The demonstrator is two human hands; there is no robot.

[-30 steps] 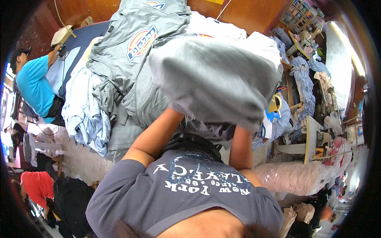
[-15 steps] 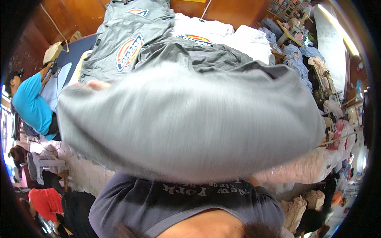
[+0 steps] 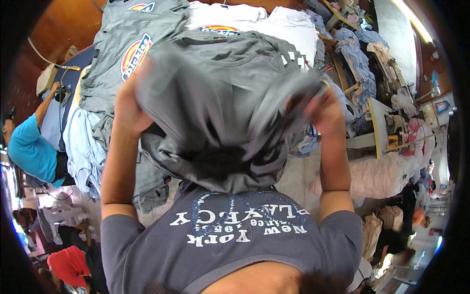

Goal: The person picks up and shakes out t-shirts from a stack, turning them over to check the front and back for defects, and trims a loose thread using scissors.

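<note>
Spread between my two raised hands is a grey T-shirt (image 3: 191, 93), blurred by motion. My left hand (image 3: 131, 100) grips one side of it and my right hand (image 3: 324, 110) the other, both with fingers closed on the cloth. Its lower part sags open in front of my chest, with a dark hollow inside. Just beyond lies another grey T-shirt (image 3: 230, 51), its round neckline facing me; where the two cloths meet is hard to tell. At the far left are grey T-shirts (image 3: 110, 54) with a colourful chest print.
White shirts (image 3: 235, 14) are piled at the back. Light blue garments (image 3: 85, 147) hang at the left, near a person in a blue top (image 3: 34, 152) handling an iron. Several blue garments (image 3: 352, 63) and a pink plastic-wrapped bundle (image 3: 377, 174) stand on the right.
The grey T-shirt was billowing wide across the view; now it is gathered narrower between my hands. Both forearms have come into sight, and the cloth has dropped away from in front of them.
</note>
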